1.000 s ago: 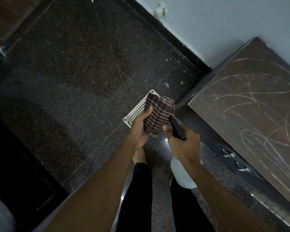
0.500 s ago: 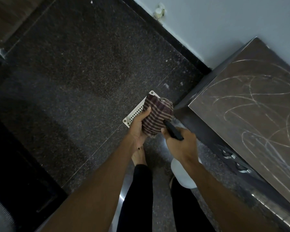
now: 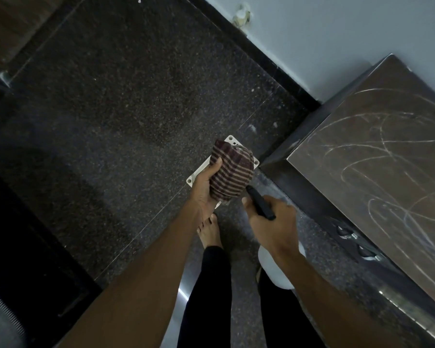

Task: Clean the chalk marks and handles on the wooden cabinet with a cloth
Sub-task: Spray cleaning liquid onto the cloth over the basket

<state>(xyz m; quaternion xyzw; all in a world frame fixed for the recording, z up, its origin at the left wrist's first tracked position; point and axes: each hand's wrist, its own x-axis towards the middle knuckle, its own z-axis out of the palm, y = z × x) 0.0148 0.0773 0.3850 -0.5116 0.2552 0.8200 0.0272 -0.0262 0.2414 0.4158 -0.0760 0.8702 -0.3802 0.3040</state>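
Note:
My left hand [image 3: 203, 189] grips a bunched maroon striped cloth [image 3: 230, 172] in front of me, above the floor. My right hand [image 3: 271, 223] holds a white spray bottle [image 3: 276, 272] by its black trigger head [image 3: 259, 202], whose nozzle points at the cloth from close by. The wooden cabinet [image 3: 377, 177] stands to the right, its brown top covered in white chalk scribbles [image 3: 387, 146]. Two metal handles [image 3: 347, 233] sit on its dark front face, below the top edge.
A white perforated plate [image 3: 195, 175] lies on the dark speckled floor under the cloth. My bare foot [image 3: 209, 233] and black trouser legs are below. A pale wall with black skirting runs behind the cabinet. Dark furniture stands at the left.
Both hands stay close together; the cloth and the bottle's nozzle have shifted only slightly. The view has tilted a little.

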